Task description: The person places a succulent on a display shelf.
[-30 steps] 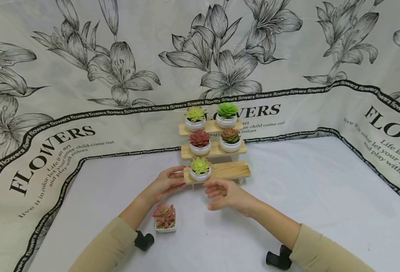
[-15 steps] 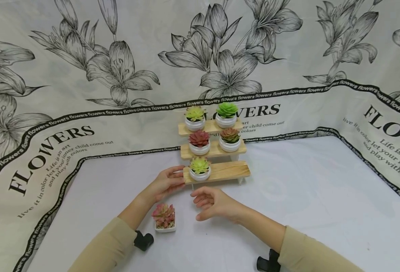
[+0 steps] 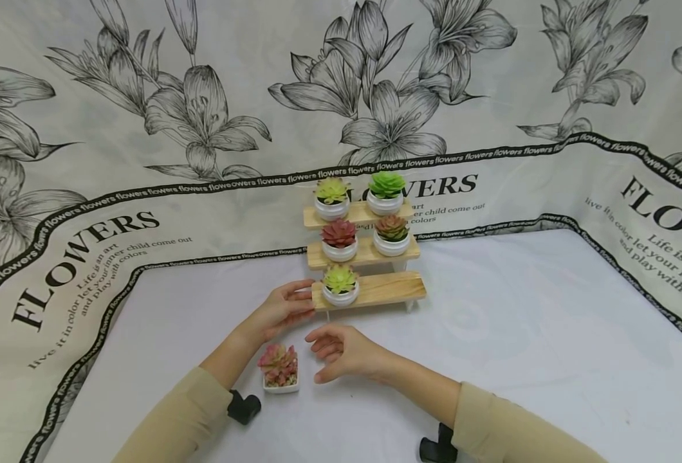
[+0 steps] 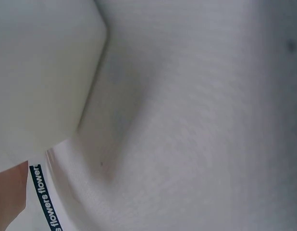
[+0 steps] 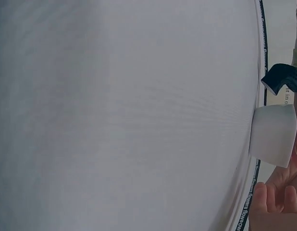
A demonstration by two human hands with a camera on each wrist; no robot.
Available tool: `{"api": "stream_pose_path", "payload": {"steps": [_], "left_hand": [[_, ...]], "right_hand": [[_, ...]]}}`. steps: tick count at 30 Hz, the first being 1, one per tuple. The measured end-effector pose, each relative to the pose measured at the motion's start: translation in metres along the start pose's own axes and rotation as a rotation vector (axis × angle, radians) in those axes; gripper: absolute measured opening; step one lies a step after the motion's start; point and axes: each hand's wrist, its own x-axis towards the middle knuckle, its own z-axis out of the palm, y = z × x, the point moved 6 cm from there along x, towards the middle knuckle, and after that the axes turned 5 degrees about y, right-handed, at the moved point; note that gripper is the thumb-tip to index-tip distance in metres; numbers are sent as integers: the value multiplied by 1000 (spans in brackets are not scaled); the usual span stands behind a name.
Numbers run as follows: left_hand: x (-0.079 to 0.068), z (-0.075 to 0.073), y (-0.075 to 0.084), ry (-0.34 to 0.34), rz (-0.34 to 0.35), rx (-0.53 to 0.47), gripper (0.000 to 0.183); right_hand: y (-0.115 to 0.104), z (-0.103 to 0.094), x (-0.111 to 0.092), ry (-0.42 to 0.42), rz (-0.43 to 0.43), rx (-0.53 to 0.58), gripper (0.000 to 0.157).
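My left hand (image 3: pixel 281 310) holds the left end of the bottom board of a three-tier wooden plant stand (image 3: pixel 390 287). A potted yellow-green succulent (image 3: pixel 340 285) sits at the left of that board. My right hand (image 3: pixel 343 352), fingers loosely curved with nothing between them, hovers right of a pink succulent (image 3: pixel 279 368) in a square white pot, apart from it. That pot (image 4: pixel 38 72) looms large in the left wrist view. In the right wrist view the same white pot (image 5: pixel 273 134) shows beyond the fingertips (image 5: pixel 260 192).
Higher on the stand are a dark red succulent (image 3: pixel 339 238), a reddish-green one (image 3: pixel 392 233), a yellow one (image 3: pixel 332 196) and a bright green one (image 3: pixel 385 191), all in round white pots. A flower-printed cloth (image 3: pixel 219 225) rises behind the white table (image 3: pixel 520 321).
My right hand has moved left and toward me, away from the bottom board to beside the pink succulent. The left hand stays on the stand's end.
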Motion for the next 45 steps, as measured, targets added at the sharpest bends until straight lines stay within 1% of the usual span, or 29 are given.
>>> {"api": "stream_pose_path", "payload": {"steps": [11, 20, 25, 30, 34, 37, 45], "left_hand": [[0, -2, -2, -12, -3, -10, 55], [1, -3, 1, -5, 3, -16, 55], [1, -1, 1, -3, -4, -10, 55], [2, -1, 2, -4, 1, -19, 55], [2, -2, 1, -8, 1, -23, 55], [2, -2, 1, -9, 4, -22, 55], [1, 0, 1, -7, 0, -20, 54]], "right_hand": [[4, 19, 6, -9, 26, -36, 59], [0, 32, 15, 24, -1, -119, 60], [0, 36, 16, 17, 3, -147, 63], [0, 39, 17, 17, -13, -165, 62], [-1, 40, 18, 15, -19, -144, 59], [-2, 40, 18, 18, -10, -133, 58], [-2, 39, 17, 29, 8, -150, 58]]}}
